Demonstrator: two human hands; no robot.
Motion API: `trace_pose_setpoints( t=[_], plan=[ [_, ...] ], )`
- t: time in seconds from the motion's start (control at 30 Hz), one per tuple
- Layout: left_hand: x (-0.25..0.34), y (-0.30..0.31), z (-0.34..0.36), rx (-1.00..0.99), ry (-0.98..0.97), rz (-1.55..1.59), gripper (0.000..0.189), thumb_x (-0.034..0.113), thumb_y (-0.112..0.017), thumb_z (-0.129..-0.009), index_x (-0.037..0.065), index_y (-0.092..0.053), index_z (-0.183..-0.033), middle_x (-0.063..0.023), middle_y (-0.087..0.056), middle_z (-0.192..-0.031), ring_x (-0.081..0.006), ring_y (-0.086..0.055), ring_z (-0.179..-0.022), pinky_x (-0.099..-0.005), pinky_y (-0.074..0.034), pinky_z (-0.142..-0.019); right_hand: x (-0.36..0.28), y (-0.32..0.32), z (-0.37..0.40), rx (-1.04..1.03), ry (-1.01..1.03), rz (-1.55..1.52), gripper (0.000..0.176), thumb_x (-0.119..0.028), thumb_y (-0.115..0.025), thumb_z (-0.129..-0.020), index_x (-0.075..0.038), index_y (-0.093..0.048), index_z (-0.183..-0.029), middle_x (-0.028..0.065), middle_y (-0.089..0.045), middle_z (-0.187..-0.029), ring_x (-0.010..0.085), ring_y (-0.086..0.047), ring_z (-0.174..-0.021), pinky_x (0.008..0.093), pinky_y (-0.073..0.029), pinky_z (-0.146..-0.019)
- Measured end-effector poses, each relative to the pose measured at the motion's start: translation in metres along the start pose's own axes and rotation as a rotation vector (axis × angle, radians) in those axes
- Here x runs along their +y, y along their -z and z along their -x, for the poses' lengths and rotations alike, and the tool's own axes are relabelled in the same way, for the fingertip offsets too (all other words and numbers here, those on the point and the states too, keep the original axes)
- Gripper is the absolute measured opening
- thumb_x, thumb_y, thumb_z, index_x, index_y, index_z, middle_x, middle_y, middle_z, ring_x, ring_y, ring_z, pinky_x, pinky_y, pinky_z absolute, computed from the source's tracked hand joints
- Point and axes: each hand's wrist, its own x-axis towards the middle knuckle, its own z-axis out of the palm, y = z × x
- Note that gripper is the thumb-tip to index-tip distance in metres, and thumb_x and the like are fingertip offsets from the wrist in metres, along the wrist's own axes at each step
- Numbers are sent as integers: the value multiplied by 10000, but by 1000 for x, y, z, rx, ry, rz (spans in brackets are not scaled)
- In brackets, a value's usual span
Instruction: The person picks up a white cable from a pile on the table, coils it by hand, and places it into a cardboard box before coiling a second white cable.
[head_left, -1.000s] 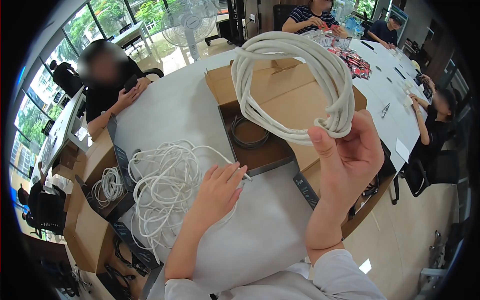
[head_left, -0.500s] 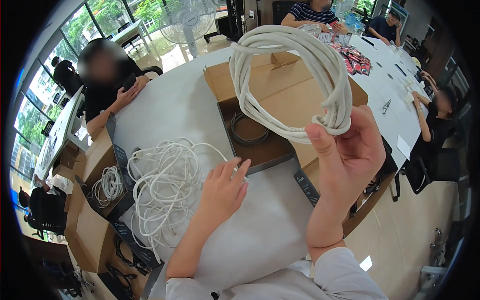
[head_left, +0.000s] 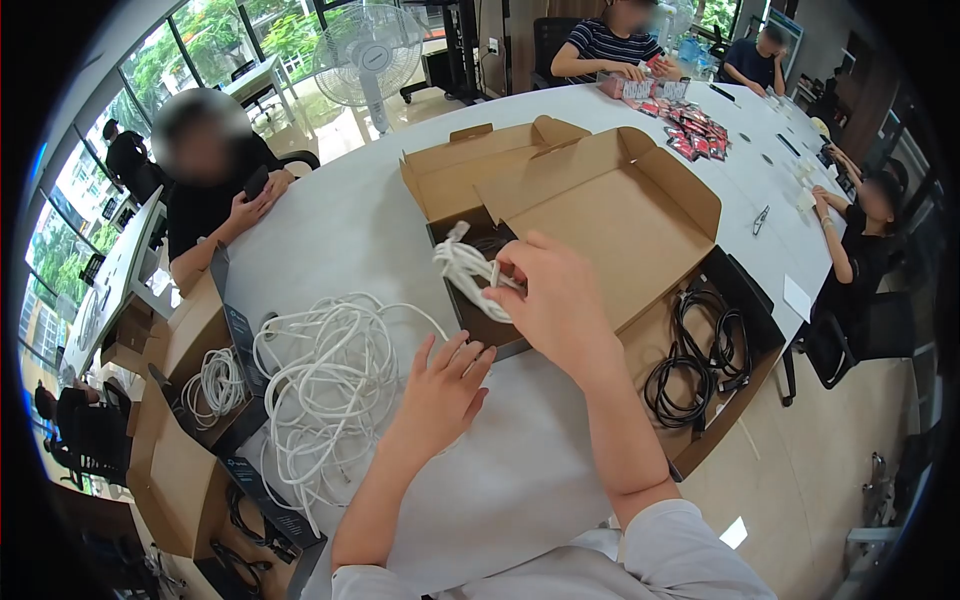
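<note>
A coiled white network cable [head_left: 468,268] with a clear plug at its upper end is pinched in my right hand [head_left: 555,305]. The coil hangs over the open cardboard box [head_left: 515,347] at the table's middle, where a dark cable coil lies partly hidden behind it. Just in front of that box, my left hand [head_left: 445,395] is palm down with its fingers apart. One strand from the loose heap of white cable [head_left: 330,390] runs up to its fingertips. That tangled heap spreads over the table to the left of my left hand.
At the right, an open box [head_left: 745,410] holds black cables [head_left: 690,365]. On the left are a box with a white cable coil [head_left: 215,385] and another with black cables [head_left: 240,540]. Red packets [head_left: 695,130] lie farther back. People sit around the table; a fan [head_left: 370,60] stands behind.
My right hand has lowered the white cable coil from up near the camera to over the middle box, turning it edge-on. My left hand stays near the box, its fingers more spread.
</note>
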Motion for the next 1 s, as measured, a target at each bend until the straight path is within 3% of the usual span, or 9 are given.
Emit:
trace_pose_setpoints(
  t=[0.1,0.2,0.4,0.5,0.6,0.7,0.8,1.0],
  plan=[
    [0,6,-3,8,-6,4,502,120,-703,-780,74,-561,-1260,-57,-562,-1269,-273,-465,-1241,-522,-311,-1079,12,-7,-4,-16,-90,126,195,-66,-755,-722,-22,-581,-799,126,-579,-848,353,-611,-757,442,-475,-653],
    [-2,10,-5,12,-3,8,484,124,-699,-772,73,-571,-1236,-50,-586,-1234,-261,-500,-1165,-505,-335,-1064,24,-9,-5,2,-121,212,215,-83,-779,-701,-16,-609,-814,125,-593,-832,337,-599,-759,420,-470,-662],
    [-7,10,-5,65,-24,42,427,120,-694,-766,73,-595,-1178,-50,-621,-1155,-265,-546,-1032,-459,-381,-999,35,-6,-8,30,-146,254,185,-50,-747,-717,-14,-584,-799,147,-587,-873,383,-609,-799,469,-476,-685],
    [-13,16,-3,95,6,76,325,111,-688,-770,61,-637,-1087,-48,-660,-1057,-263,-560,-955,-427,-409,-925,42,-2,-11,97,-175,234,175,-48,-741,-719,-18,-594,-808,151,-591,-868,378,-608,-809,471,-471,-694],
    [-26,20,4,201,41,71,162,97,-681,-775,51,-685,-930,-65,-670,-858,-262,-564,-854,-406,-424,-848,54,0,-15,184,-177,240,169,-50,-738,-723,-16,-600,-815,150,-595,-860,374,-603,-807,468,-463,-697],
    [-32,30,9,177,168,52,64,104,-671,-787,55,-701,-815,-96,-629,-718,-272,-560,-785,-404,-428,-800,64,3,-17,331,-168,288,206,-67,-783,-681,-14,-619,-794,111,-574,-748,307,-580,-713,416,-453,-653],
    [-40,37,16,146,249,21,72,127,-670,-789,65,-707,-786,-119,-594,-661,-289,-563,-743,-407,-429,-769,61,7,-18,287,-251,277,168,-57,-742,-729,-7,-600,-803,142,-594,-846,369,-594,-791,455,-454,-688],
    [-48,46,27,107,362,22,103,133,-655,-806,56,-698,-752,-110,-631,-640,-287,-575,-677,-407,-439,-742,55,9,-19,321,-244,252,177,-66,-754,-726,-4,-616,-818,126,-590,-822,345,-592,-741,437,-453,-667]
  ],
)
